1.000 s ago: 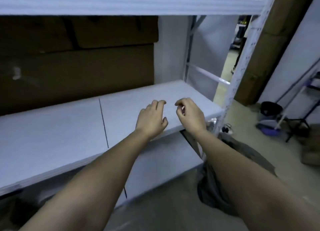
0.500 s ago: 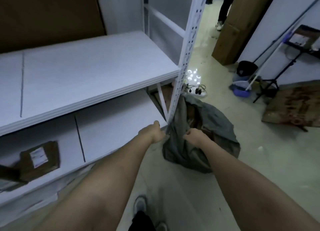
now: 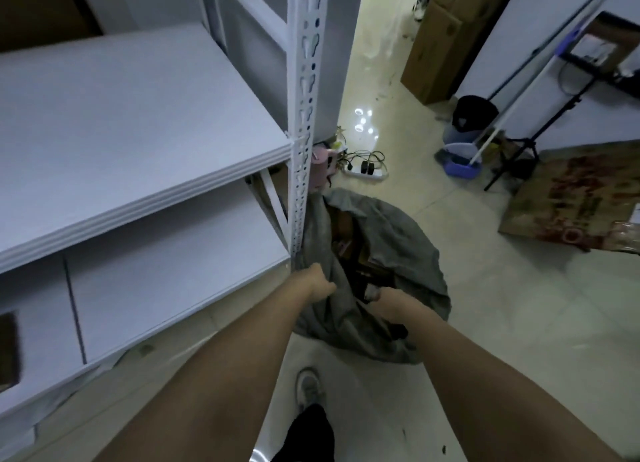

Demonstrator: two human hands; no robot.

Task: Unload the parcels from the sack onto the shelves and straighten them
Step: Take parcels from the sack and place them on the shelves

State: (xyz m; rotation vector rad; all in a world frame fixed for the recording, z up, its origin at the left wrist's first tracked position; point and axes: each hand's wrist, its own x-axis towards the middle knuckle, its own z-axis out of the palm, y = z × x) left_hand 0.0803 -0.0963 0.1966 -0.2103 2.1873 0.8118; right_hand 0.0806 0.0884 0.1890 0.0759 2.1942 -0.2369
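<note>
A grey sack (image 3: 398, 236) lies open on the floor beside the white shelf post (image 3: 306, 115). Brown parcels (image 3: 346, 229) show inside its dark mouth. My left hand (image 3: 320, 283) grips the sack's near-left rim by the post. My right hand (image 3: 389, 304) grips the near-right rim, fingers curled over the fabric edge. The white shelves (image 3: 138, 142) stand to the left; the lower shelf (image 3: 166, 264) carries a brown parcel (image 3: 7, 347) at the far left edge.
A power strip with cables (image 3: 365, 170) lies behind the sack. A mop, bucket and tripod (image 3: 464, 149) stand at right, with a patterned mat (image 3: 581, 198) and a tall cardboard box (image 3: 440, 42). My shoe (image 3: 309, 389) is below the sack.
My view dropped from the middle shelf to the floor. Both hands went down from the shelf edge to the sack and took hold of its rim.
</note>
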